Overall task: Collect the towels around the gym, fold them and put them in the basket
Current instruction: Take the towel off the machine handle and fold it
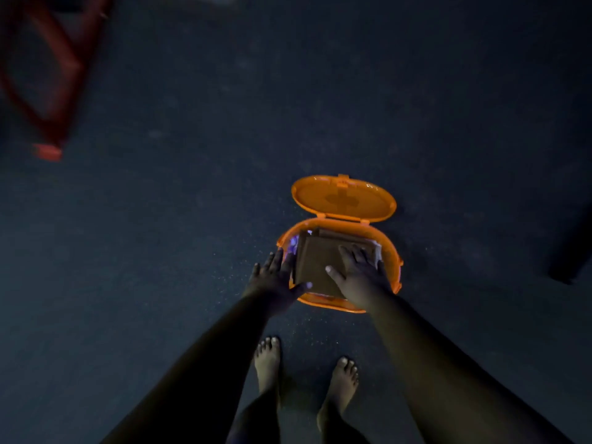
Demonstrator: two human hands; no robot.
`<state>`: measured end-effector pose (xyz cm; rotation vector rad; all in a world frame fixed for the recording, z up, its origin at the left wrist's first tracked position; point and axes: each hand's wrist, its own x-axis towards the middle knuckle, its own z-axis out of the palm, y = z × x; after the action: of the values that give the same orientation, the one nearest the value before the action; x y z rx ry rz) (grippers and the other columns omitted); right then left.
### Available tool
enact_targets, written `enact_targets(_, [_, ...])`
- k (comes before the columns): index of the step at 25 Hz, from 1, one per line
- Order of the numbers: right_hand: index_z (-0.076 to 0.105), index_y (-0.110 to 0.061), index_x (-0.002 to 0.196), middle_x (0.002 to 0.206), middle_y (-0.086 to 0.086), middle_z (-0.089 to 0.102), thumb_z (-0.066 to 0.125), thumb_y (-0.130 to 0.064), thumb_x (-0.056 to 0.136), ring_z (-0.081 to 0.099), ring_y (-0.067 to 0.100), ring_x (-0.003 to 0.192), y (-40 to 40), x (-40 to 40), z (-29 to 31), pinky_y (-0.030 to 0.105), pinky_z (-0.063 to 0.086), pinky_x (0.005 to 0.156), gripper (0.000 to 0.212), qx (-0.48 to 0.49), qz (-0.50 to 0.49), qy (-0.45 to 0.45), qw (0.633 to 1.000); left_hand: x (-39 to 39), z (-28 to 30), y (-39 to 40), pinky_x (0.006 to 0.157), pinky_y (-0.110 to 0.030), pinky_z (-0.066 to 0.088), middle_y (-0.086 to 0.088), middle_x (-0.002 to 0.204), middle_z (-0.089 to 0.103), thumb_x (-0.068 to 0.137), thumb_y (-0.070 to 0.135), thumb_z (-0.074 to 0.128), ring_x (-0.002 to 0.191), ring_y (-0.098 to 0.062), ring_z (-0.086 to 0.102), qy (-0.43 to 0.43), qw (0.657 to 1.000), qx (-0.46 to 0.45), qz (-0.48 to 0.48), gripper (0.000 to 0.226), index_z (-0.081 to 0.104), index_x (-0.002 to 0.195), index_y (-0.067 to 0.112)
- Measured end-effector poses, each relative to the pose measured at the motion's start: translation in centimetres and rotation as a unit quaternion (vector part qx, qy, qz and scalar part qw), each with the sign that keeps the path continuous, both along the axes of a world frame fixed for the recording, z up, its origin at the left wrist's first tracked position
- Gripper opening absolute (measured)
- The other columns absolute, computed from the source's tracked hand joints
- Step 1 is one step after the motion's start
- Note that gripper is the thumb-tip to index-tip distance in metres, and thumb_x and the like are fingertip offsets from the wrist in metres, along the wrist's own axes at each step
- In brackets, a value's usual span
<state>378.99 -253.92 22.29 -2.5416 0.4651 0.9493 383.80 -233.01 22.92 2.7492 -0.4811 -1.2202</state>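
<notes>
Folded brown towel (315, 262) sits in orange basket (397, 267) on floor, lid (344, 200) open beyond the fingertips. Right hand (360, 270) fingers spread flat on towel; left hand (275, 275) fingers spread at its edge. Risk: uneven pressing skews fold, tips basket.

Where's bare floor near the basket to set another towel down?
Bare floor left of the basket, up to the red frame, and right of it. Crowded: inside, folded towels under the right hand; feet in front.
</notes>
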Motion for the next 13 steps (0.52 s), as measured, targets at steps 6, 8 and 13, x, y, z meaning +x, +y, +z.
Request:
enact_targets(6, [0.015, -0.03, 0.162, 0.171, -0.003, 0.005, 0.033, -0.067, 0.1, 0.004, 0.021, 0.157, 7.6, 0.8, 25.3, 0.056, 0.004, 0.123, 0.074, 0.041, 0.067, -0.082, 0.994, -4.3, 25.8, 8.3, 0.125, -0.048, 0.011, -0.008, 0.171, 0.0, 0.083, 0.087, 0.027, 0.158, -0.023, 0.005, -0.082, 0.991, -0.014, 0.108, 0.107, 0.005, 0.163, 0.02])
enact_targets(8, [0.014, -0.03, 0.162, 0.171, -0.003, 0.005, 0.031, -0.069, 0.099, 0.002, 0.021, 0.158, 10.9, 1.4, 31.4, 0.057, 0.003, 0.123, 0.076, 0.039, 0.116, -0.122, 0.985, -5.6, 32.2, 11.8, 0.125, -0.046, 0.011, -0.007, 0.171, 0.0, 0.086, 0.084, 0.032, 0.158, -0.023, 0.005, -0.124, 0.98, -0.024, 0.152, 0.104, 0.006, 0.163, 0.021])
enact_targets(13, [0.011, -0.031, 0.162, 0.171, -0.004, 0.004, 0.027, -0.073, 0.097, 0.002, 0.019, 0.158, 19.2, 4.0, 41.9, 0.056, 0.005, 0.124, 0.079, 0.012, 0.214, -0.203, 0.955, -6.5, 43.0, 21.2, 0.126, -0.045, 0.009, -0.005, 0.171, -0.001, 0.09, 0.081, 0.037, 0.158, -0.021, 0.004, -0.228, 0.947, -0.019, 0.225, 0.099, 0.005, 0.164, 0.023])
